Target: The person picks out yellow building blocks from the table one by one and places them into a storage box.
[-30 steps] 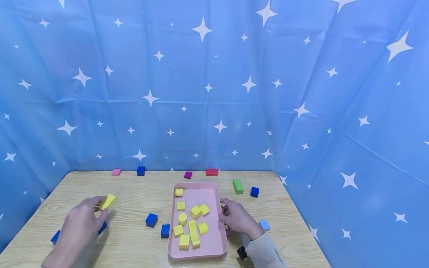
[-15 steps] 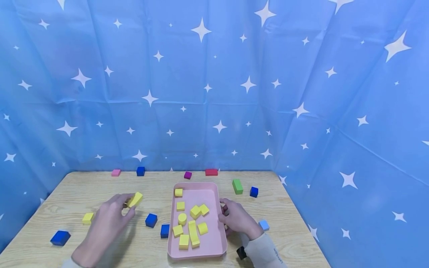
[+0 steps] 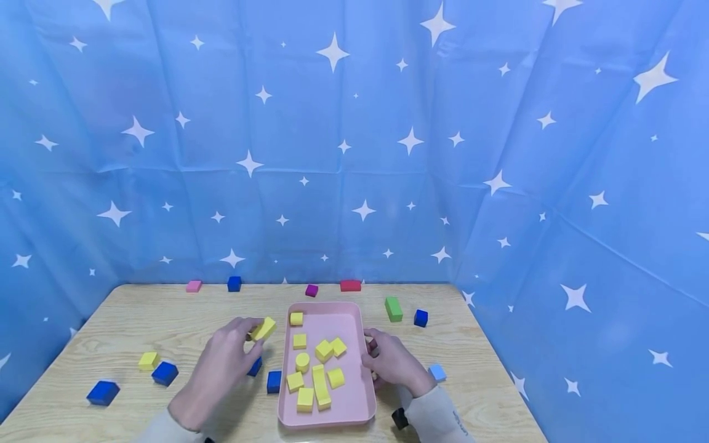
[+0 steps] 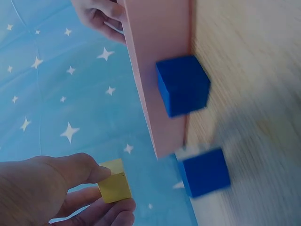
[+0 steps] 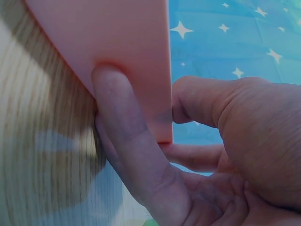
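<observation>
My left hand point(image 3: 221, 355) pinches a yellow block point(image 3: 264, 328) between thumb and fingers, in the air just left of the pink tray point(image 3: 328, 323). The left wrist view shows the same yellow block point(image 4: 115, 186) at the fingertips. Several yellow blocks, among them a cylinder point(image 3: 301, 362) and a long curved piece point(image 3: 320, 387), lie in the tray. At the tray's right side my right hand point(image 3: 396, 362) grips its wall. In the right wrist view the thumb is at the rim and fingers press the outside of the tray wall point(image 5: 127, 33).
Left of the tray lie blue blocks point(image 3: 103, 392) and a yellow block point(image 3: 149, 361); one blue block point(image 3: 274, 382) is right beside the tray wall. Pink, blue, purple and red point(image 3: 350, 285) blocks line the back edge. Green point(image 3: 394, 309), dark blue and light blue blocks lie on the right.
My left hand has moved right with the yellow block, from the table's left side to near the tray. The right hand and the tray have stayed in place.
</observation>
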The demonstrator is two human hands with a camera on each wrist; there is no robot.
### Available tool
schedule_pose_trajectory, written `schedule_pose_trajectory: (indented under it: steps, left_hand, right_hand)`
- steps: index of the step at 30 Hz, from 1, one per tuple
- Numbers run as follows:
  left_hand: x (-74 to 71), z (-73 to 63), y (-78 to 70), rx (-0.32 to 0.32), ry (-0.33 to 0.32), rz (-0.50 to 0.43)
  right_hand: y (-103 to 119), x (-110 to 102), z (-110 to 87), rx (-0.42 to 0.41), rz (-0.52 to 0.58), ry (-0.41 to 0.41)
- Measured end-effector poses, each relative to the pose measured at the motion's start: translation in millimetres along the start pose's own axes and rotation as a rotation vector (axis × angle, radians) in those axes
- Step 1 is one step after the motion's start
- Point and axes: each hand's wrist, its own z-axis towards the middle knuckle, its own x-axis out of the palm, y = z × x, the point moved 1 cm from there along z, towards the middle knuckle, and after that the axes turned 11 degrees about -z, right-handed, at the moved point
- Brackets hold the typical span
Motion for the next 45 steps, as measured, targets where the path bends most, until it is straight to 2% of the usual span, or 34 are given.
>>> schedule_pose_trajectory:
  steps: [8, 16, 23, 29, 39, 41, 45]
  left_hand:
    - [24.9, 11.3, -19.6, -0.027, 0.065, -0.029]
    - [46.5, 18.8, -31.4, 0.033, 0.098, -0.043]
    - [59.7, 24.5, -38.2, 0.048, 0.13, -0.053]
    - [68.1, 28.0, -40.7, 0.052, 0.151, -0.039]
    - [76.5, 32.0, -42.2, 0.087, 0.141, -0.021]
    - [77.7, 33.7, -42.0, 0.083, 0.148, -0.026]
    - [80.2, 35.4, -40.7, 0.027, 0.208, -0.046]
  right_hand:
    - [-1.4, 0.6, 0.0, -0.002, 0.007, 0.004]
    - [-2.3, 1.1, -1.1, -0.006, 0.003, 0.0]
    - [-2.5, 0.5, -2.0, -0.017, 0.007, 0.001]
    - [-2.3, 0.2, -1.8, -0.018, 0.003, 0.003]
    - [-1.0, 0.4, -0.8, -0.007, 0.014, 0.006]
    - [-1.3, 0.4, -0.8, -0.005, 0.017, 0.007]
    - [-1.9, -0.1, -0.9, -0.008, 0.017, 0.006]
